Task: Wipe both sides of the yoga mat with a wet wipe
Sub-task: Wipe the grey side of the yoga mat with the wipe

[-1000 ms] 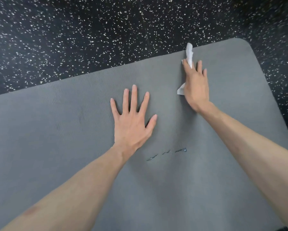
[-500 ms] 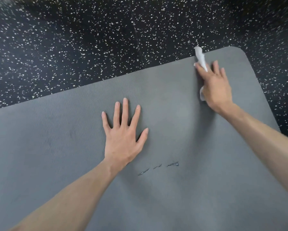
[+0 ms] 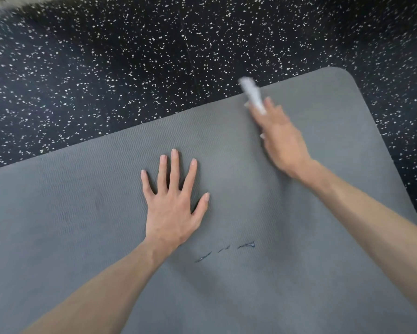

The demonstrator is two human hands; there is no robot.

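Head view: the grey yoga mat [image 3: 82, 213] lies flat on the black speckled floor [image 3: 106, 68]. The left hand [image 3: 173, 208] rests on the mat near its middle, palm down, fingers spread, holding nothing. The right hand [image 3: 279, 138], blurred, sits near the mat's far edge, its grip closed on a white wet wipe [image 3: 253, 95]. Small dark scuffs [image 3: 224, 251] mark the mat beside the left wrist.

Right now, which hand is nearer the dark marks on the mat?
Left. The left hand lies flat just up-left of the marks; the right hand, holding the wipe, is near the mat's far edge.
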